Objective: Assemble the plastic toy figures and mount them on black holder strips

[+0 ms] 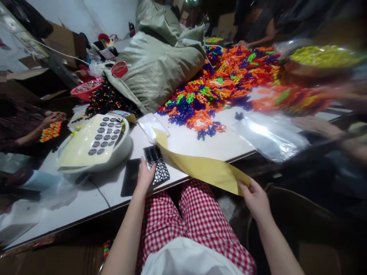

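Observation:
My right hand (255, 198) pinches the right end of a long yellow paper strip (197, 163) beyond the table's front edge. The strip curves back over the table to a clear plastic packet (153, 125). My left hand (145, 176) is closed on the left side of a black tray with rows of round holes (161, 173), thumb across its top. Left of that hand a flat black panel (130, 177) lies on the table. A white basin (126, 147) stands further left, with a cream sheet of dark round stickers (77, 143) across it.
A big grey-green sack (160, 65) lies behind, beside a heap of orange, blue and green plastic pieces (229, 80). Clear plastic bags (269, 131) are at the right front. Black pieces (107, 99) are piled left of the sack. Other people work at the left, right and back.

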`<state>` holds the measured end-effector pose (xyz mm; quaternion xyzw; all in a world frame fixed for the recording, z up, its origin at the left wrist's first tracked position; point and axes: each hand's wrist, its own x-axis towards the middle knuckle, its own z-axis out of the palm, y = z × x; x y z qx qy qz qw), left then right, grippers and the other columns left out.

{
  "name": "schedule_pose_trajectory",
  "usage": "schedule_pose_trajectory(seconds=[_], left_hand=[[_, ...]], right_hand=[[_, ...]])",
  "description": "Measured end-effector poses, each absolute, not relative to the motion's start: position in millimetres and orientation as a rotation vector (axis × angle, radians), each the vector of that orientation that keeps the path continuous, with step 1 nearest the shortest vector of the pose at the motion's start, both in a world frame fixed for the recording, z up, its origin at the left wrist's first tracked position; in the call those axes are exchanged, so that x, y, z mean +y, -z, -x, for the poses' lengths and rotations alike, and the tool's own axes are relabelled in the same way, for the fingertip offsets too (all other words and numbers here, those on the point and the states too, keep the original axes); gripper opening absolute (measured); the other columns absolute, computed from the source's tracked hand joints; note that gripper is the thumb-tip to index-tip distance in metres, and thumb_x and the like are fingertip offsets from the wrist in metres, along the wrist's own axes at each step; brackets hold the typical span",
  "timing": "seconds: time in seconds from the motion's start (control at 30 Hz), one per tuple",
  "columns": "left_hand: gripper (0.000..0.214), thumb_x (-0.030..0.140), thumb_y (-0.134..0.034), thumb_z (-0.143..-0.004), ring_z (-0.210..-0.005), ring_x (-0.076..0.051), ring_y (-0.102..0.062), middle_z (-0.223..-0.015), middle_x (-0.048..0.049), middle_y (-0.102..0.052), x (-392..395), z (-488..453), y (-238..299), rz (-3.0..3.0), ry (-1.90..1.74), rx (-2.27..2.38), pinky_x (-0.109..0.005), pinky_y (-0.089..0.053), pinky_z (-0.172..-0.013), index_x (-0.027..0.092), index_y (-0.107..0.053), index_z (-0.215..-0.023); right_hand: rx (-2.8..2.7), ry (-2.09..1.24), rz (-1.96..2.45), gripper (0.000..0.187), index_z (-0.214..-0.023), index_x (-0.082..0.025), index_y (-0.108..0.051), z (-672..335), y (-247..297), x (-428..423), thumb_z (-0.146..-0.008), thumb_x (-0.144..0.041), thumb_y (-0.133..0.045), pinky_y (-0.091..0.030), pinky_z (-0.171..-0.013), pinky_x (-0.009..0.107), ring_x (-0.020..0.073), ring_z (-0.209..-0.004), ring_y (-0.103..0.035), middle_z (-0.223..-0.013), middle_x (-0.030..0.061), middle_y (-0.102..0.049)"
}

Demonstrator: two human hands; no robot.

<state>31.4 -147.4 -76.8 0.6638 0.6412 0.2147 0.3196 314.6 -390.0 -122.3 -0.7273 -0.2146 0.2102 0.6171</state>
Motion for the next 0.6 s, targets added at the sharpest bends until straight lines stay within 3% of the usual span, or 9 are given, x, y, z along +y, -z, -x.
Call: schedule_pose_trajectory(seconds=[0.13,0.23,0.3,0.37,0.43,0.53,0.6], left_hand=[[0.068,0.027,-0.050,-0.081,-0.134,-0.033,-0.023,-0.141,-0.0235,-0.030,-161.3,-39.5,59.1,-2.145,-0.580,1.722,-0.046,-0.022,-0.109,0.003,-0.024,-0.138],[0.068,0.023,-0.055,-0.076,-0.138,-0.032,-0.008,-0.149,-0.0125,-0.018,-187.8,-53.0,48.3,-2.560,-0.557,1.315,-0.049,-0.016,-0.110,0.016,-0.028,-0.139],[0.058,0.016,-0.057,-0.074,-0.138,-0.031,-0.006,-0.149,-0.0048,-0.021,-202.8,-65.1,42.3,-2.703,-0.387,0.962,-0.053,-0.015,-0.109,0.026,-0.043,-0.130],[0.039,0.010,-0.054,-0.074,-0.138,-0.030,-0.012,-0.143,-0.0012,-0.035,-212.9,-76.4,34.3,-2.713,-0.319,0.789,-0.055,-0.013,-0.108,0.028,-0.060,-0.108],[0.029,0.007,-0.049,-0.076,-0.135,-0.027,-0.023,-0.129,-0.0014,-0.053,-221.0,-85.3,21.2,-2.629,-0.452,0.778,-0.056,-0.011,-0.109,0.024,-0.065,-0.092],[0.030,0.006,-0.042,-0.079,-0.119,-0.021,-0.048,-0.112,-0.0031,-0.064,-237.2,-94.4,-9.2,-2.276,-0.784,0.814,-0.047,-0.028,-0.106,0.022,-0.062,-0.095],[0.024,0.014,-0.046,-0.081,-0.104,-0.019,-0.059,-0.109,-0.0051,-0.065,-250.5,-99.5,-29.7,-1.937,-0.896,0.808,-0.036,-0.044,-0.094,0.021,-0.060,-0.099]], right_hand=[[-0.716,-0.411,1.789,0.030,-0.094,-0.023,-0.067,-338.1,101.6,-429.7,-0.071,-0.039,-0.057,-0.051,-0.084,0.035,0.0218,-0.092,-0.064,-0.098,0.0063,-0.069],[-0.800,-0.423,1.793,0.026,-0.089,-0.025,-0.069,-350.7,74.7,-445.5,-0.070,-0.038,-0.058,-0.052,-0.081,0.034,0.0219,-0.088,-0.065,-0.094,0.0066,-0.070],[-0.786,-0.403,1.763,0.026,-0.086,-0.023,-0.070,-356.4,61.0,-446.7,-0.068,-0.038,-0.061,-0.053,-0.080,0.035,0.0220,-0.085,-0.066,-0.091,0.0072,-0.070],[-0.678,-0.299,1.742,0.026,-0.084,-0.020,-0.070,-358.4,53.1,-443.0,-0.064,-0.036,-0.065,-0.053,-0.078,0.037,0.0215,-0.081,-0.066,-0.087,0.0074,-0.070],[-0.487,-0.099,1.692,0.027,-0.080,-0.017,-0.070,-354.1,48.4,-439.2,-0.059,-0.034,-0.071,-0.054,-0.075,0.039,0.0208,-0.074,-0.065,-0.081,0.0066,-0.069],[-0.316,0.189,1.575,0.026,-0.081,-0.020,-0.070,-332.2,39.6,-441.5,-0.059,-0.032,-0.075,-0.053,-0.075,0.041,0.0216,-0.073,-0.064,-0.080,0.0046,-0.068],[-0.425,0.234,1.579,0.028,-0.094,-0.023,-0.067,-310.8,31.6,-447.5,-0.068,-0.033,-0.070,-0.052,-0.080,0.042,0.0234,-0.084,-0.065,-0.092,0.0049,-0.068]])
